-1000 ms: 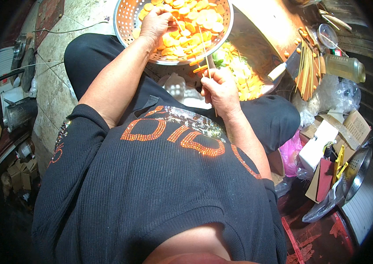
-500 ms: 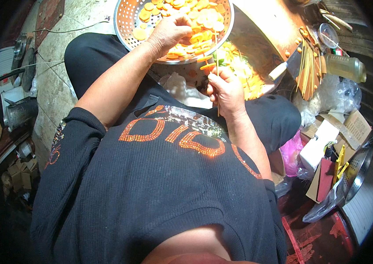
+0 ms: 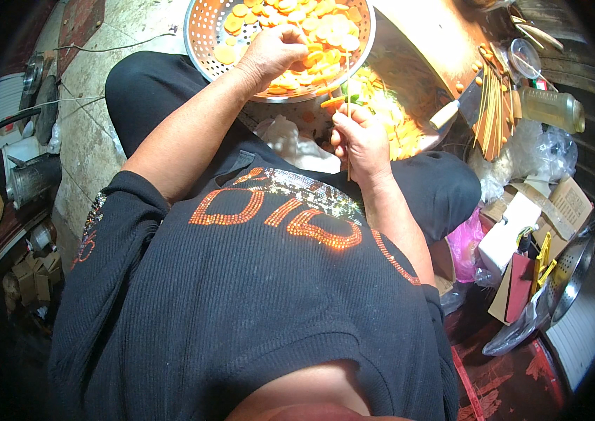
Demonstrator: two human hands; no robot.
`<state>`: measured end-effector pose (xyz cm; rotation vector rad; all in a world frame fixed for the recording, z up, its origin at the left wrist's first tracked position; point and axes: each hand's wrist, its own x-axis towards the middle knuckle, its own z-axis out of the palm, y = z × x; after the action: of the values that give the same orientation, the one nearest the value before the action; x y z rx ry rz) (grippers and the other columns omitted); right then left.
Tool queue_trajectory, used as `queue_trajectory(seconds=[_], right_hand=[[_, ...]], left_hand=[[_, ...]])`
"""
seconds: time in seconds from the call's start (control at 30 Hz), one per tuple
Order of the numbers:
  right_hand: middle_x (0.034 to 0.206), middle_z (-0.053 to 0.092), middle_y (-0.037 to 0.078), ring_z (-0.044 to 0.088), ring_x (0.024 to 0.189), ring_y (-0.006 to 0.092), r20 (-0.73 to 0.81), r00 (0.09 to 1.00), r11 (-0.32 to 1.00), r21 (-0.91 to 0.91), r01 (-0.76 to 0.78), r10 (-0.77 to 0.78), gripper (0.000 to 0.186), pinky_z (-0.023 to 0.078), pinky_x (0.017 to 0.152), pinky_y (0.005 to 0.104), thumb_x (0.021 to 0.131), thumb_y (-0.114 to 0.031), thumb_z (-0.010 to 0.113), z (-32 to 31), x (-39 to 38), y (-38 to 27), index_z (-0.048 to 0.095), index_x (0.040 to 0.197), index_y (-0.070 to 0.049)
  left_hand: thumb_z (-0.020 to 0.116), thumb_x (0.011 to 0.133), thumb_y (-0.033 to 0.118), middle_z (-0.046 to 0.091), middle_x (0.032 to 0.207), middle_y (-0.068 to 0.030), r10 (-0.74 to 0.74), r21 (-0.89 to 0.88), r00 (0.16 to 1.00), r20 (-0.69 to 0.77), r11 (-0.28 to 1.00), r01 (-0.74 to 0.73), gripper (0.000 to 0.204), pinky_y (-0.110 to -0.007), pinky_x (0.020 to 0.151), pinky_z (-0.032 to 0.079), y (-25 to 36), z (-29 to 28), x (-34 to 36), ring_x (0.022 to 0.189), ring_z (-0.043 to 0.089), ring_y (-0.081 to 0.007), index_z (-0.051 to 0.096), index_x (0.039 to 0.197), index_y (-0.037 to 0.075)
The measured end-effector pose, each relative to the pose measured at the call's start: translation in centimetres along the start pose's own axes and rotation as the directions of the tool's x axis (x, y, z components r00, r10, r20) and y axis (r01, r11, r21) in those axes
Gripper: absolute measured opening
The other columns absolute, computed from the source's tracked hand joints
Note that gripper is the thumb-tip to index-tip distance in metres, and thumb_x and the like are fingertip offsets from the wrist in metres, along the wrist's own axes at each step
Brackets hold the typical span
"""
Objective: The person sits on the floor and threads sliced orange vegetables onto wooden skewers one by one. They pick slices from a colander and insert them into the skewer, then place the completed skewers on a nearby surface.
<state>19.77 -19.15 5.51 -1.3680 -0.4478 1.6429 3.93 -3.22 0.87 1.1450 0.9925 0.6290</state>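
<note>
My right hand (image 3: 362, 140) is closed around a thin wooden skewer (image 3: 349, 165) that points up toward the colander. By its thumb sits an orange carrot slice (image 3: 333, 102), seen edge-on; whether the skewer runs through it I cannot tell. Over the near part of the metal colander (image 3: 199, 50), my left hand (image 3: 275, 57) has thumb and fingers pinched together. What lies in that pinch, if anything, is hidden. Many round carrot slices (image 3: 329, 28) fill the colander, which stands beyond my lap.
Right of the colander lies a heap of cut orange and green vegetables (image 3: 396, 126). A knife with a pale handle (image 3: 443, 114), a bundle of skewers (image 3: 492, 116) and a glass jar (image 3: 557, 110) are further right. Cardboard boxes (image 3: 570, 202) and another colander (image 3: 570, 277) stand beside my right leg.
The colander appears slightly further right in view. The carrot slices near the skewer have shifted, with fewer showing beside it. Both hands stay in nearly the same places, the left still pinched.
</note>
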Motion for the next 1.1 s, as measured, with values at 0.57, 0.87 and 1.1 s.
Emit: queue_trajectory(seconds=[0.57,0.87,1.1], right_hand=[[0.061,0.055,-0.001,0.047,0.046,0.0036,-0.059,0.998,0.999,-0.044,0.009,-0.011,0.012,0.038,0.042,0.0164,0.088,-0.016,0.059,-0.3,-0.1,-0.4,0.058,0.090,-0.004],[0.062,0.055,-0.002,0.047,0.045,0.0047,-0.060,0.998,0.998,-0.055,0.016,-0.019,0.010,0.037,0.042,0.0158,0.090,-0.015,0.057,-0.4,0.1,0.0,0.059,0.095,-0.007],[0.063,0.055,-0.002,0.047,0.047,0.0043,-0.042,0.999,0.997,-0.075,0.026,-0.029,0.011,0.038,0.043,0.0157,0.090,-0.014,0.056,-0.2,0.2,0.3,0.059,0.096,-0.005]], left_hand=[[0.055,0.079,0.010,0.059,0.114,-0.0199,0.207,0.897,0.882,-0.424,0.228,0.378,0.034,-0.040,0.091,0.046,-2.2,-9.1,5.6,0.108,0.057,-0.0320,0.061,0.112,0.006],[0.061,0.076,0.014,0.062,0.105,-0.0186,0.048,0.923,0.946,-0.320,0.242,0.300,0.025,-0.039,0.086,0.047,-2.2,-8.0,5.1,0.101,0.060,-0.0327,0.062,0.100,0.005],[0.062,0.076,0.018,0.066,0.087,-0.0101,-0.029,0.776,0.976,-0.216,0.601,0.190,0.021,-0.035,0.071,0.052,-1.9,-5.9,4.6,0.077,0.064,-0.0218,0.064,0.094,0.006]])
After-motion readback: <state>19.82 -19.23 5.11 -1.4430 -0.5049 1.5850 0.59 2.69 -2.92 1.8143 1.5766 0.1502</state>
